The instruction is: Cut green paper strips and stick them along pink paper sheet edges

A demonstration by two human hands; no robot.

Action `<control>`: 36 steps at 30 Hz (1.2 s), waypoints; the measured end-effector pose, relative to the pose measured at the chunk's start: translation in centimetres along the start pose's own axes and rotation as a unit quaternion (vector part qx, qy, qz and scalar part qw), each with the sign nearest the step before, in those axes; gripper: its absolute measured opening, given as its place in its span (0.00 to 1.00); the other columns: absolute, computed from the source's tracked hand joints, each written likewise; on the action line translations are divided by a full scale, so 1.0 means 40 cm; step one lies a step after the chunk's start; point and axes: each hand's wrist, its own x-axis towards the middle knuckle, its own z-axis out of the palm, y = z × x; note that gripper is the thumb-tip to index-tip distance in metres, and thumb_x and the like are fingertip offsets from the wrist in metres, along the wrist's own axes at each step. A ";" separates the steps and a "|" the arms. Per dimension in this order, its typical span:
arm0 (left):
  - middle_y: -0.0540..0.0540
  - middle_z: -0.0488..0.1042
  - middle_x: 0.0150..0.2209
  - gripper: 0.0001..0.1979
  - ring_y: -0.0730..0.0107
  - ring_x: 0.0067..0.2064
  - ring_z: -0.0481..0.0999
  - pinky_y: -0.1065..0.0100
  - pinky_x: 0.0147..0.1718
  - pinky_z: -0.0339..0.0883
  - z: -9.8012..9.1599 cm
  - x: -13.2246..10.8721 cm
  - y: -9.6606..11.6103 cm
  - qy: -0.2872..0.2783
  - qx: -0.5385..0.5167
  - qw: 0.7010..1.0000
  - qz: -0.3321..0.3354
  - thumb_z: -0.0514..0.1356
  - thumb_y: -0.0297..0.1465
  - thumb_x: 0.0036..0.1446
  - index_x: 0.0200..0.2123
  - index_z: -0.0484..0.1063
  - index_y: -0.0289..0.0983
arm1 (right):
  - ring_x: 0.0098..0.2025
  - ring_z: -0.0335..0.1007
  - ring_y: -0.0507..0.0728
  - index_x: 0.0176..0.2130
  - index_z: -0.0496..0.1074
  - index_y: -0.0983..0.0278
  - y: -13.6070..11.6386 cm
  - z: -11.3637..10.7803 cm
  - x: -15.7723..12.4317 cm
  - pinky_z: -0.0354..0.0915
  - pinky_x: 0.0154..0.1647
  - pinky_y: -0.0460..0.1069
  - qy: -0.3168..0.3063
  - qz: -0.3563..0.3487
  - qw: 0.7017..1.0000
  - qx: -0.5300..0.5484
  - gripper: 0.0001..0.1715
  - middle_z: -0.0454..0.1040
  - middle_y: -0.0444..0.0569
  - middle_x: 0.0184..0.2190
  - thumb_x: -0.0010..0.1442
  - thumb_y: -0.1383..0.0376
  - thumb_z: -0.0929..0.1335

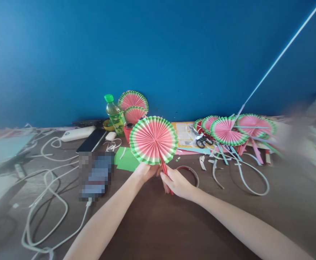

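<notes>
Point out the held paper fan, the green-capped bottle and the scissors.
paper fan (152, 139), head view, on the pink pleats at its centre.
bottle (115, 116), head view, on its clear body.
scissors (201, 143), head view, on the black handles.

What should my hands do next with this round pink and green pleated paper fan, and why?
Probably pinch the red handle tighter with the right hand while the left hand steadies the rim. The round pink and green pleated paper fan is spread to a full circle and held upright above the brown table, so only that grip at its base seems to keep it open.
</notes>
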 end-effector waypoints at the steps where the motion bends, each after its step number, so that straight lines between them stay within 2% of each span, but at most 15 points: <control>1: 0.54 0.59 0.15 0.10 0.77 0.15 0.58 0.72 0.11 0.50 -0.001 0.000 0.000 -0.002 -0.001 1.000 -0.004 0.60 0.36 0.46 0.22 0.62 0.38 | 0.13 0.59 0.49 0.36 0.57 0.63 0.000 0.000 0.000 0.58 0.20 0.43 -0.001 0.001 1.000 0.003 0.08 0.64 0.36 0.12 0.62 0.66 0.53; 7: 0.53 0.61 0.17 0.14 0.78 0.16 0.59 0.73 0.13 0.53 -0.011 -0.004 0.003 -0.028 0.000 0.999 -0.021 0.64 0.38 0.41 0.23 0.64 0.35 | 0.14 0.61 0.50 0.37 0.58 0.63 0.005 0.003 -0.001 0.60 0.21 0.44 -0.002 -0.018 1.000 0.025 0.09 0.61 0.35 0.11 0.63 0.63 0.53; 12: 0.51 0.63 0.19 0.12 0.78 0.17 0.60 0.72 0.16 0.56 -0.014 -0.009 0.006 -0.068 0.002 0.998 -0.018 0.62 0.37 0.46 0.25 0.65 0.35 | 0.14 0.62 0.50 0.38 0.59 0.63 0.009 0.002 -0.002 0.60 0.22 0.44 0.005 -0.031 0.999 0.027 0.10 0.59 0.34 0.11 0.63 0.65 0.53; 19: 0.52 0.60 0.18 0.12 0.77 0.18 0.59 0.72 0.15 0.54 -0.019 -0.005 0.000 -0.077 0.003 0.997 -0.018 0.61 0.38 0.48 0.27 0.65 0.35 | 0.13 0.60 0.49 0.36 0.58 0.63 0.002 -0.001 -0.002 0.59 0.22 0.44 -0.001 -0.021 0.999 0.031 0.08 0.59 0.34 0.10 0.63 0.67 0.54; 25: 0.52 0.60 0.18 0.14 0.80 0.16 0.56 0.73 0.14 0.53 -0.005 -0.008 0.000 -0.037 0.007 0.998 -0.050 0.60 0.39 0.49 0.26 0.65 0.34 | 0.12 0.59 0.48 0.33 0.56 0.62 -0.004 -0.003 -0.005 0.58 0.21 0.43 -0.003 -0.005 1.000 0.023 0.07 0.62 0.35 0.11 0.63 0.66 0.54; 30: 0.53 0.60 0.18 0.14 0.80 0.15 0.56 0.73 0.13 0.52 0.003 -0.008 -0.001 -0.030 0.011 0.998 -0.061 0.60 0.39 0.48 0.24 0.62 0.35 | 0.13 0.59 0.48 0.33 0.56 0.62 -0.006 -0.006 -0.006 0.59 0.21 0.43 -0.018 -0.003 1.000 0.024 0.07 0.63 0.35 0.12 0.63 0.65 0.53; 36: 0.55 0.56 0.17 0.14 0.80 0.16 0.55 0.74 0.13 0.49 -0.001 -0.004 -0.010 -0.016 -0.012 0.997 -0.073 0.60 0.38 0.49 0.23 0.60 0.36 | 0.13 0.59 0.48 0.33 0.54 0.62 -0.005 -0.006 -0.005 0.60 0.21 0.43 -0.021 -0.002 0.999 0.029 0.08 0.62 0.34 0.11 0.63 0.63 0.53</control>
